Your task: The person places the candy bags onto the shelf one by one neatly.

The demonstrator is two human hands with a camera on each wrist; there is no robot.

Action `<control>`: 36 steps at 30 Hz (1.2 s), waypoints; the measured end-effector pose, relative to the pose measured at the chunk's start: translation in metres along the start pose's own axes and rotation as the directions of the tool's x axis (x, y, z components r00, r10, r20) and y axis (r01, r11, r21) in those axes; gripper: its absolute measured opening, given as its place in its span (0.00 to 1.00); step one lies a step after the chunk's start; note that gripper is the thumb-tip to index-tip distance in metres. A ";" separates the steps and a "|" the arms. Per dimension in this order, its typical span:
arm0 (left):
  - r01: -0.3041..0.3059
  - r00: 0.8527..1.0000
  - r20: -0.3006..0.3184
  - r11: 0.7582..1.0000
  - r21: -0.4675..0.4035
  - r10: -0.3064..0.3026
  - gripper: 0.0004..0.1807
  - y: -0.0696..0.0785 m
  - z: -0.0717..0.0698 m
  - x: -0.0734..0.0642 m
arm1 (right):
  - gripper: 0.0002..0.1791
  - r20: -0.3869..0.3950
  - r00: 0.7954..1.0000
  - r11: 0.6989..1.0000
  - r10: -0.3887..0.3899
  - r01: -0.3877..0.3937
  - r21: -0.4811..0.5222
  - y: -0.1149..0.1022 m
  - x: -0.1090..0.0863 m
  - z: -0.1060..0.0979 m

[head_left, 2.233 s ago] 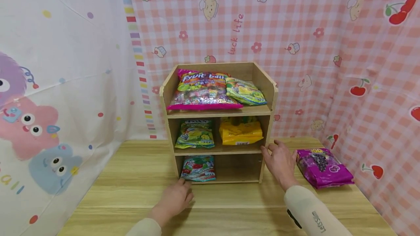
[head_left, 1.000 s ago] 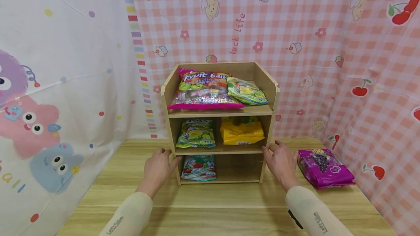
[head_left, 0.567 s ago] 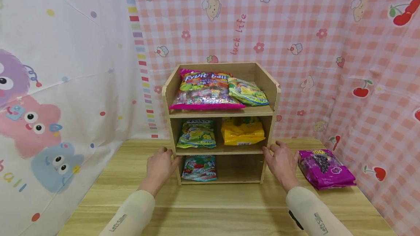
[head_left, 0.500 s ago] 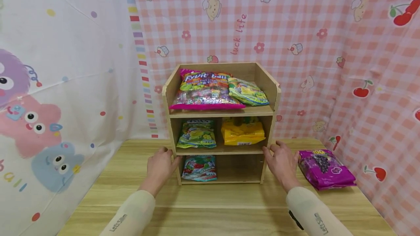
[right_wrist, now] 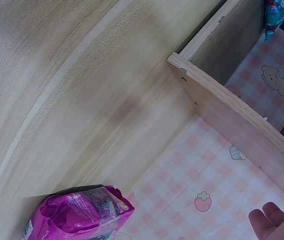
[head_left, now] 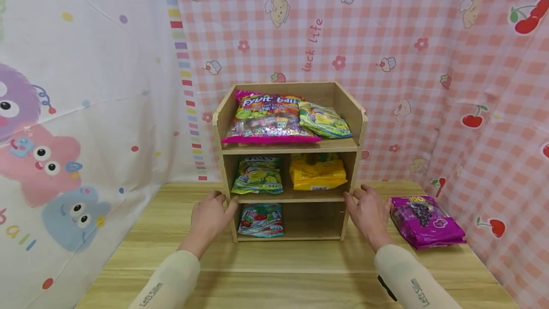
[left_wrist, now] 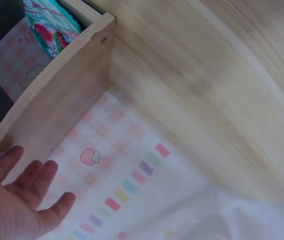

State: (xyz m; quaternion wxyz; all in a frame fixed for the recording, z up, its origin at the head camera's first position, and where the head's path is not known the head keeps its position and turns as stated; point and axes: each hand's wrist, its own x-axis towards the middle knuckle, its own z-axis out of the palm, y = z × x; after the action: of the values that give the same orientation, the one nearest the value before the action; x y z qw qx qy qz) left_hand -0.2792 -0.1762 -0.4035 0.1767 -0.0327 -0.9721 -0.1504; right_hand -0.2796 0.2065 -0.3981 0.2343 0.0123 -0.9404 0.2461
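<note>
A small three-level wooden shelf [head_left: 296, 198] stands on the table. Against its left side is my left hand [head_left: 211, 217], thumb at the front edge and fingers loosely bent, as the left wrist view also shows. On the opposite side, my right hand [head_left: 368, 214] touches the right panel's front edge with its thumb, the other fingers relaxed. Up top lie a large pink candy bag [head_left: 270, 118] and a green-yellow candy bag [head_left: 324, 119]. Below them are a green candy bag [head_left: 259, 175] and a yellow bag [head_left: 318, 174]. A teal candy bag [head_left: 261, 220] lies at bottom left.
A purple candy bag with grapes printed on it [head_left: 424, 221] lies on the wooden table [head_left: 291, 275], right of my right hand. Pink checked cloth [head_left: 369, 23] hangs behind and to the right; white patterned cloth [head_left: 141, 123] hangs on the left.
My left hand has moved from the bottom shelf's front, near the teal bag, up and left to the shelf's left side. My right hand stays in place. The bags keep their positions.
</note>
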 end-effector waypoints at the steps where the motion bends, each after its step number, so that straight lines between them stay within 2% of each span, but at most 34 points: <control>1: 0.000 1.000 -0.003 1.000 0.000 0.000 0.34 0.000 -0.001 0.000 | 0.21 -0.001 1.000 1.000 0.000 0.000 0.001 0.000 0.000 0.000; 8: 0.003 0.998 -0.062 1.000 -0.008 -0.003 0.29 0.001 -0.003 0.000 | 0.22 0.001 1.000 1.000 -0.001 0.001 0.006 0.000 0.000 0.000; 17: 0.014 0.995 -0.100 1.000 0.015 -0.012 0.26 0.007 -0.004 -0.002 | 0.21 -0.002 1.000 1.000 -0.007 0.007 0.013 0.000 0.000 0.000; 26: 0.041 0.994 -0.099 0.999 0.025 -0.038 0.27 0.012 -0.002 -0.004 | 0.22 -0.034 0.999 1.000 -0.020 0.020 0.008 0.003 -0.001 0.002; 36: 0.087 0.993 -0.078 0.996 0.007 -0.086 0.29 0.014 -0.002 -0.006 | 0.27 -0.009 1.000 0.999 -0.019 0.019 0.039 0.007 -0.004 0.002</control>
State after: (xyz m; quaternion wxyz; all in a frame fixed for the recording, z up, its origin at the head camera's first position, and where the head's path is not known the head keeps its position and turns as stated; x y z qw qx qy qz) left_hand -0.2716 -0.1635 -0.3997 0.2079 0.0164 -0.9658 -0.1543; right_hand -0.2783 0.2108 -0.4046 0.2404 0.0247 -0.9343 0.2622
